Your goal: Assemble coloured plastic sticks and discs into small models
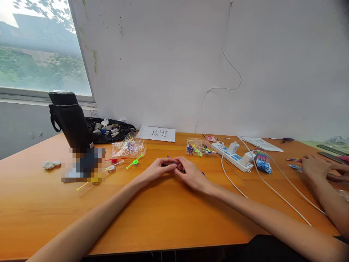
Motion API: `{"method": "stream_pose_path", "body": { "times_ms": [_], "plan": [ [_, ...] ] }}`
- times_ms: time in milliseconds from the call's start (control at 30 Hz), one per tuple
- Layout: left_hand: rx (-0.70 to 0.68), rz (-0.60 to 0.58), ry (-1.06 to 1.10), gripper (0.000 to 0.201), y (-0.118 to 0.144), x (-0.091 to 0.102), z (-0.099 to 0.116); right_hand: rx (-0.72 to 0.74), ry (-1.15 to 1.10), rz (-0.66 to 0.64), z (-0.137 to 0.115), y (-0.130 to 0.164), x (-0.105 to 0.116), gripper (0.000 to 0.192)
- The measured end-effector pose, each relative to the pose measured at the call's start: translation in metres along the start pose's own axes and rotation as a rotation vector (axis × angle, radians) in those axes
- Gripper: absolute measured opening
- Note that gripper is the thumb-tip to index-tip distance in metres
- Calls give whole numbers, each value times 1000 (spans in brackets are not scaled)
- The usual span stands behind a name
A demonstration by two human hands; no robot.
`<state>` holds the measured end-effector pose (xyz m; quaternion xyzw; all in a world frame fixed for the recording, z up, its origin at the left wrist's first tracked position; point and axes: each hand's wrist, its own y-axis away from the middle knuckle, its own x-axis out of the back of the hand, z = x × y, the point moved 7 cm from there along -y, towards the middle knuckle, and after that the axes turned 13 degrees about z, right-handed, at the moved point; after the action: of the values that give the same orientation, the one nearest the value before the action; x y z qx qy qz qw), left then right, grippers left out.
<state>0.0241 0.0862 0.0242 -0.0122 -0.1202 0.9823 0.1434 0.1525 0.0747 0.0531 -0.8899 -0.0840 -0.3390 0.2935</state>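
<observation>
My left hand (160, 168) and my right hand (188, 170) meet above the middle of the orange-brown table (174, 214). Their fingers are curled together around something small and dark, mostly covered. Bits of blue show just behind my left fingers and beside my right hand; whether they belong to the same piece I cannot tell. Left of my hands lie small spinners with arrow-shaped pointers: a green one (135, 162), a red one (114, 160), a white one (111, 169) and a yellow one (95, 179). Behind my hands lies a clear bag of coloured parts (197, 147).
A black flask (71, 123) stands at left before a black bag of litter (109, 131). Another clear bag (128, 148) lies near the spinners. To the right are a power strip (234, 157), white cables (283, 198) and a co-worker's hands (316, 167).
</observation>
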Motion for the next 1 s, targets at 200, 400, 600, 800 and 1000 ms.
{"method": "stream_pose_path", "body": {
  "times_ms": [200, 400, 600, 800, 1000],
  "plan": [
    [-15, -58, -38, 48, 1, -3, 1, -6, -4, -69, -1, 2, -4, 21],
    [29, -92, -31, 50, 4, -7, 1, 2, 24, -67, 2, 1, -6, 14],
    [48, -109, -34, 48, 5, -9, 0, -21, -7, -73, 9, 3, -11, 13],
    [96, -130, 17, 49, 7, -12, 1, -30, -48, -80, 14, 2, -14, 15],
    [127, -101, 91, 49, 7, -10, 0, -120, -217, -154, 22, 2, -17, 26]
  ]
}}
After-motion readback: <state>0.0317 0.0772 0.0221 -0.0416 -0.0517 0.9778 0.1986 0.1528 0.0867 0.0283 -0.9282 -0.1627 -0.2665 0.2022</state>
